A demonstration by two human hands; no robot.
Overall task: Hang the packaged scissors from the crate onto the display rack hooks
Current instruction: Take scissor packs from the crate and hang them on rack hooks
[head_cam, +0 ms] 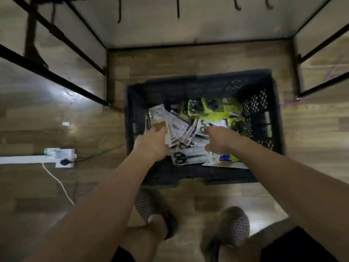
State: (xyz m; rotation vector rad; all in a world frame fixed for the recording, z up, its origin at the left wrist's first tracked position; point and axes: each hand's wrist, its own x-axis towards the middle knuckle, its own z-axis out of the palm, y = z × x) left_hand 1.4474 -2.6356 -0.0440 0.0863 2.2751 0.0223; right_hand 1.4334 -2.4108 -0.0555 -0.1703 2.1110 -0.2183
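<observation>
A black perforated crate stands on the wooden floor and holds several packaged scissors, white cards at the left and yellow-green ones at the back. My left hand grips a fanned bunch of white scissor packs above the crate's left side. My right hand reaches into the middle of the crate, and its fingertips pinch a pack there. The rack's dark hooks hang along the top edge of the view, far above both hands.
Black metal rack legs run across the left and right of the floor. A white power strip with a cord lies on the floor to the left. My feet in grey perforated shoes stand just in front of the crate.
</observation>
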